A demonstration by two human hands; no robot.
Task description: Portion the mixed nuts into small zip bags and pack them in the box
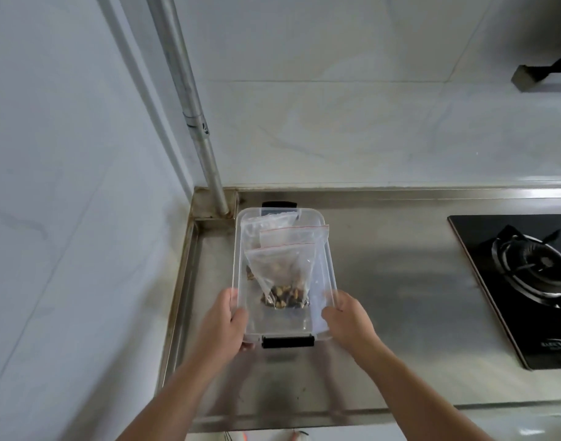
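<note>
- My left hand [229,319] grips the left side of the clear plastic box [317,323] near its front corner, fingers curled over the rim and thumb on top.
- My right hand [344,313] does the same on the right side, fingers wrapped round the rim.
- The box sits towards the back-left corner of the steel counter [400,281], with a grey pipe [190,122] rising just behind it; I cannot tell whether it rests on the counter or is lifted slightly.
- Three small zip bags lie inside: the front bag [282,275] holds mixed nuts [285,296] bunched at its lower end, a middle bag [293,235] overlaps behind it, and a back bag [266,222] sits by the far wall.
- A black latch [288,341] shows on the near end and another at the far end; I see no lid on the box.
- The black gas hob [524,275] is well apart, to the right.
- I judge the portioning done and the packing nearly finished.
- Next I need to set the box square and find its lid, which is out of sight, keeping the bags flat so they clear the rim.
</note>
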